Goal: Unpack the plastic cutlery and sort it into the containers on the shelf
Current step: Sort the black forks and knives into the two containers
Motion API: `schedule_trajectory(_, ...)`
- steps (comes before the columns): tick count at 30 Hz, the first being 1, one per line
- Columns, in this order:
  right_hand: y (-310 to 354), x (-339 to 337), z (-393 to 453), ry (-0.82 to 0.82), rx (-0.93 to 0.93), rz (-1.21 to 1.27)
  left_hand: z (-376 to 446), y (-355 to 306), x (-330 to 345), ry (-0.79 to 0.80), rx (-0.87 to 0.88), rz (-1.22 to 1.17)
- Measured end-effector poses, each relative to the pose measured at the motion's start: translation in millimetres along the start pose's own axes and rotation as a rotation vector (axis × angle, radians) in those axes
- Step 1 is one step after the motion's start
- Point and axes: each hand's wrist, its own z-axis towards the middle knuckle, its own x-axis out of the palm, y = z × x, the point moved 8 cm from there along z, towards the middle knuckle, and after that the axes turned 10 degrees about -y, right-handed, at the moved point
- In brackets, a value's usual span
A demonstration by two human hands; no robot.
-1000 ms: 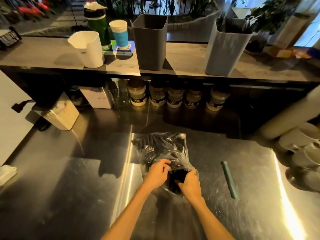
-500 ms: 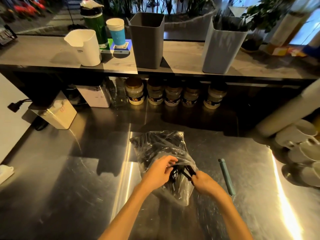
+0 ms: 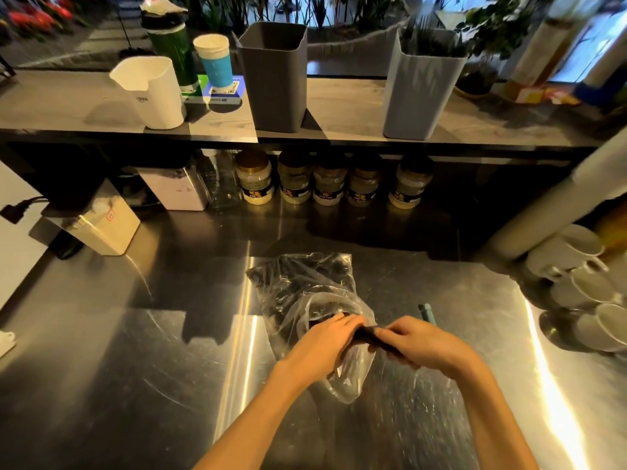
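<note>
My right hand (image 3: 425,346) curls its fingers around a bundle of black plastic cutlery (image 3: 376,337), smooth and dark, its near end hidden inside my fist. My left hand (image 3: 325,344) lies over the mouth of the clear plastic bag (image 3: 305,293), fingers fairly straight and together, fingertips touching the other end of the same bundle where it leaves the bag (whether they pinch it or only press on it, I cannot tell). The bag is thin, crinkled and glossy, lying flat on the brushed steel counter (image 3: 135,368), with more black pieces packed inside, stretching away from my hands toward 11 o'clock.

Just past my right hand, at 1 o'clock, the tip of a slim teal pen-shaped object (image 3: 426,312) shows on the steel. At 3 o'clock stand stacked white ceramic cups (image 3: 576,290), round and glazed. At 10 o'clock sits a cream rectangular box (image 3: 108,228).

Further off at 12 o'clock, under the shelf, a row of squat jars (image 3: 329,184) with dark labels lines the back. On the grey wooden shelf (image 3: 356,103) above stand a dark grey square container (image 3: 274,76) with tapered walls at 12 o'clock, a pale grey square container (image 3: 420,89) at 1 o'clock with dark utensil ends showing above its rim, and a white rounded container (image 3: 152,91) with a notched lip at 11 o'clock. A blue paper cup (image 3: 215,59) and a green bottle (image 3: 173,49) stand behind the white one.
</note>
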Motion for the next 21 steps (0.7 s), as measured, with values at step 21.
schedule_trajectory(21,40,-17,-3,-0.479,-0.258,0.801,8,-13,-44,-0.129,-0.542,-1.013)
